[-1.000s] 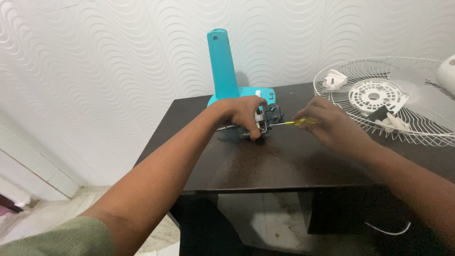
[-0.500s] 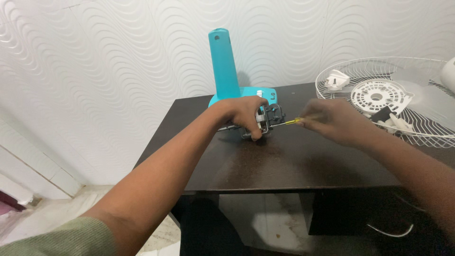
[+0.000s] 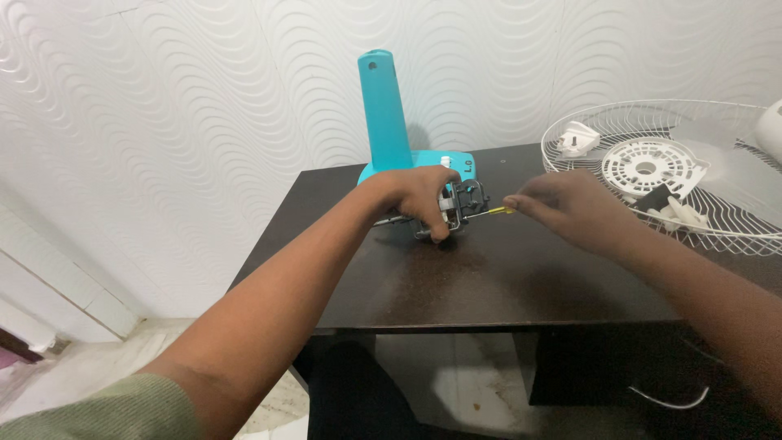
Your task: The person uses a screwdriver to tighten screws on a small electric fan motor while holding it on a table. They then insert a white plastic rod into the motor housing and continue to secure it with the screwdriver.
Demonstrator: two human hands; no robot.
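Your dark table (image 3: 489,285) carries everything here, and its near edge is close to where you are working, so anything that slips loose could roll off to the floor. To the far right, the white fan guard (image 3: 717,236) lies flat with loose white parts inside it and sits near your right forearm. A sweep of that arm, if the tool jumps, could knock the guard or scatter those pieces.

Behind your hands stands the teal fan stand (image 3: 384,114), upright on its base at the far side of the table. It is tall and narrow, so a hard push away from you on the motor could bump it and tip it toward the wall.

Your left hand (image 3: 423,200) is clenched around the small metal motor (image 3: 460,208), pinning it to the tabletop just in front of the teal base. Your thumb and fingers wrap very close to where the tool tip goes in; if the tip skids out, it could jab them.

Your right hand (image 3: 570,208) pinches the yellow-handled screwdriver (image 3: 493,212), holding it almost level and pointed left into the motor. With so light a grip, and your hand hiding most of the handle, the tip could cam out of the screw, chew its head, or drop the screw among the windings.
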